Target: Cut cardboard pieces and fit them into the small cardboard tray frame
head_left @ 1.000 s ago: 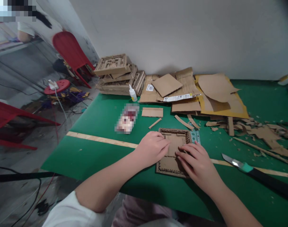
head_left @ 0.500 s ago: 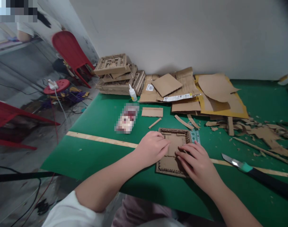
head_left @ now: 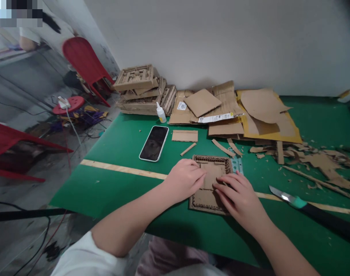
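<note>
A small rectangular cardboard panel [head_left: 209, 197] with a raised border of corrugated strips lies flat on the green table in front of me. My left hand [head_left: 184, 176] is closed over its left edge, fingers bent together and tips on the inner face. Across the right edge, my right hand [head_left: 238, 193] grips the panel, its fingertips also reaching the inner face. Thin cardboard strips form lines inside the border. Both thumbs are largely hidden. A translucent teal ruler [head_left: 237, 165] sticks out from beyond the panel's upper right corner.
A utility knife [head_left: 304, 205] lies at right with its blade exposed. Cardboard scraps [head_left: 321, 165] are scattered behind it. Farther back are a phone [head_left: 154, 143], a glue bottle [head_left: 161, 113], stacked cardboard frames [head_left: 143, 92] and cardboard sheets [head_left: 203, 103]. Another person sits beyond a red chair [head_left: 84, 57].
Both hands keep nearly the same position on the panel. The phone's screen, covered by a blur before, now shows dark. The view has shifted very slightly.
</note>
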Available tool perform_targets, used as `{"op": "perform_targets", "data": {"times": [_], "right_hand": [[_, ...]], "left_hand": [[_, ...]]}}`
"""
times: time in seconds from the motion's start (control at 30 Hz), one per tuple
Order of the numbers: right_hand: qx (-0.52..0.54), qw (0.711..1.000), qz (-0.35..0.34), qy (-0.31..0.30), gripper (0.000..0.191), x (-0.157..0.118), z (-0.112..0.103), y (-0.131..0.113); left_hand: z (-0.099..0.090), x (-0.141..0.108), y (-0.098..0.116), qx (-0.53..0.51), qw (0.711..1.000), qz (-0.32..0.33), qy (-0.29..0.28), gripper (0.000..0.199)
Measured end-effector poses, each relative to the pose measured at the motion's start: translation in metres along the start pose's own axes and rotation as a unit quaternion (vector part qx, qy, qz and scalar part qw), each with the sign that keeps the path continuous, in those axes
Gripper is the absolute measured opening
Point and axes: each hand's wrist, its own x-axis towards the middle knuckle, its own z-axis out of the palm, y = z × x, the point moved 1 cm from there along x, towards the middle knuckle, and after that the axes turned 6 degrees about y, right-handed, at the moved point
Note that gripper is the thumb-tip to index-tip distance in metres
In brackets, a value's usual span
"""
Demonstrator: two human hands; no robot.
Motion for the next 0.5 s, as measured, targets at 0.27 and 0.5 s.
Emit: {"op": "perform_targets", "data": {"times": [0.27, 0.5], "right_hand": [[0.012, 0.999, 0.031, 0.009, 0.018, 0.0041, -0.0025, -0.0063], [0.012, 0.999, 0.048, 0.003, 0.019, 0.0057, -0.0042, -0.0098]], "left_hand": [[-0.0015, 0.0016, -0.0006, 0.014, 1.000, -0.010, -0.008, 0.020], [-0.0075, 0.0020, 0.0056, 0.035, 0.997, 0.011, -0.063, 0.022]]}}
